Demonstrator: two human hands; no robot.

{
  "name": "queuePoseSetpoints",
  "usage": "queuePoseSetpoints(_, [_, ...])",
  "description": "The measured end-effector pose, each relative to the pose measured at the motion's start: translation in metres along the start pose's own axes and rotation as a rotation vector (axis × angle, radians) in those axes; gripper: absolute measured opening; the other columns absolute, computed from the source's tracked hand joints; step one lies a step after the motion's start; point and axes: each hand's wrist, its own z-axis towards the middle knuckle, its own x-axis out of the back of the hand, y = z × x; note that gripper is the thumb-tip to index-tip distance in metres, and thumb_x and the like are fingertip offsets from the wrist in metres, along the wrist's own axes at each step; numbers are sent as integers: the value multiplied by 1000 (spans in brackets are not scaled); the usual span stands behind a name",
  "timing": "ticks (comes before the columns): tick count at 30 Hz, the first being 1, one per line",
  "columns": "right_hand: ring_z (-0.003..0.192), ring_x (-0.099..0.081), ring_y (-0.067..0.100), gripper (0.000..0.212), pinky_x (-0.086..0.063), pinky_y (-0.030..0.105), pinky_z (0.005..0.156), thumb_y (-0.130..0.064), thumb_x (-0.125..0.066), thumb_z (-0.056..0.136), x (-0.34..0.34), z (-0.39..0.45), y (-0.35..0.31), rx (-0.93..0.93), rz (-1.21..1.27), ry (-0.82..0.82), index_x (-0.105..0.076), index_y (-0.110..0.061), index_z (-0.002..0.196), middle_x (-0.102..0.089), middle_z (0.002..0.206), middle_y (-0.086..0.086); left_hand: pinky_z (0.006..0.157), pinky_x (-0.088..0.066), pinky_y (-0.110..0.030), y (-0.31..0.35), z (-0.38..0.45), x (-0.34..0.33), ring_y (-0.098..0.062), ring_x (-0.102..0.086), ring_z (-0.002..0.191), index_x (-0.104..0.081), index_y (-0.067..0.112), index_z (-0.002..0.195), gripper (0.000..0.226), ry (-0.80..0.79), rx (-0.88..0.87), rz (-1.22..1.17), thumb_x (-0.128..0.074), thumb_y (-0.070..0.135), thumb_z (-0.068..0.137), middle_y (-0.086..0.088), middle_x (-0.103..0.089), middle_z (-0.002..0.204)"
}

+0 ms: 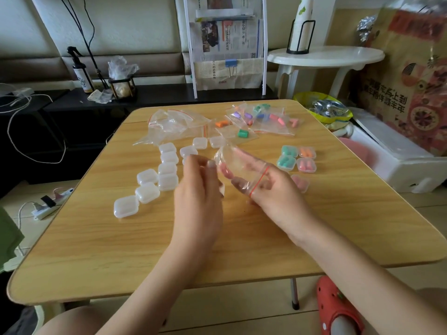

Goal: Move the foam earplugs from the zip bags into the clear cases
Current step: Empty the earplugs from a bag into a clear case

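Counter: pale wood-grain counter (314,226) with rounded corners, low over a light floor.
Left hand: left hand (197,192) raised over the middle, its fingers (210,164) pinching the zip bag's edge.
Right hand: right hand (273,189) pushed inside the zip bag (238,165), fingers curled on a pink earplug (223,169).
Cases: empty clear cases (154,180) at left; filled cases (298,158) at right.
Bags: emptied bags (176,124) far-left, full bags (263,119) far-right.
Room: newspaper rack (227,44), white round table (326,56), power strip (52,204).

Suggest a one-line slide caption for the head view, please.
Both hands, left and right, hold a zip bag above the table between empty and filled cases.
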Motion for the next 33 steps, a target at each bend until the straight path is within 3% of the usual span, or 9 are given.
queuePoseSetpoints(4, [96, -65, 13, 50, -49, 22, 72, -47, -66, 73, 3, -2, -2, -86, 208, -119, -59, -47, 122, -63, 121, -16, 65, -54, -26, -8, 16, 9, -7, -67, 81, -59, 19, 101, 10, -107, 305, -303, -52, 24, 96, 2, -67, 94])
queuePoseSetpoints(6, [90, -63, 12, 42, -48, 23, 69, -38, -65, 81, 2, -3, -4, -87, 265, -150, -62, -40, 122, -65, 119, -17, 66, -51, -24, -10, 18, 13, -10, -67, 79, -65, 11, 93, 9, -184, 357, -418, -58, 18, 92, 1, -69, 83])
queuePoseSetpoints(8, [86, -60, 12, 37, -48, 23, 67, -46, -64, 74, 1, -4, -8, -92, 275, -151, -68, -39, 111, -68, 113, -17, 64, -50, -21, -9, 18, 16, -8, -65, 74, -65, 11, 86, 5, -202, 364, -482, -62, 14, 89, 2, -68, 75])
queuePoseSetpoints(10, [84, -58, 13, 36, -47, 24, 66, -52, -63, 67, 1, -5, -9, -82, 268, -139, -72, -39, 99, -71, 106, -12, 61, -50, -19, -8, 17, 16, -8, -64, 70, -64, 10, 84, 4, -193, 360, -499, -66, 13, 86, 2, -67, 71])
queuePoseSetpoints(14, [79, -58, 21, 20, -49, 21, 65, -42, -67, 77, 0, -4, -5, -29, 177, -132, -72, -39, 96, -72, 100, -3, 59, -51, -18, -6, 16, 17, -9, -63, 65, -59, 10, 79, 10, -176, 397, -546, -62, 5, 87, -1, -65, 69])
queuePoseSetpoints(18, [86, -58, 37, 14, -48, 29, 70, -27, -72, 84, 1, -2, 1, 34, 112, -127, -71, -32, 96, -66, 111, 0, 60, -53, -21, -5, 13, 16, -12, -64, 64, -57, 8, 80, 10, -168, 447, -591, -59, 4, 89, -4, -64, 70])
queuePoseSetpoints(24, [81, -55, 18, 12, -47, 20, 64, -15, -72, 82, 1, -3, -1, -3, 200, -108, -69, -26, 84, -66, 95, -11, 59, -55, -21, -8, 16, 15, -15, -68, 64, -53, 7, 82, 12, -96, 547, -645, -61, 7, 90, -13, -59, 82])
queuePoseSetpoints(31, [88, -68, 27, 11, -58, 39, 76, -16, -75, 80, -1, 0, 1, -65, 186, -48, -71, -25, 87, -73, 95, -9, 56, -57, -24, -10, 22, 16, -13, -67, 58, -53, 7, 80, 12, 2, 495, -516, -61, 6, 90, -8, -59, 74])
queuePoseSetpoints(33, [84, -71, 24, 8, -60, 40, 69, -15, -74, 81, -2, 1, 1, -78, 200, -7, -71, -19, 87, -72, 93, -1, 56, -57, -24, -13, 24, 17, -13, -67, 58, -52, 6, 82, 12, 39, 514, -503, -59, 6, 91, -10, -57, 79])
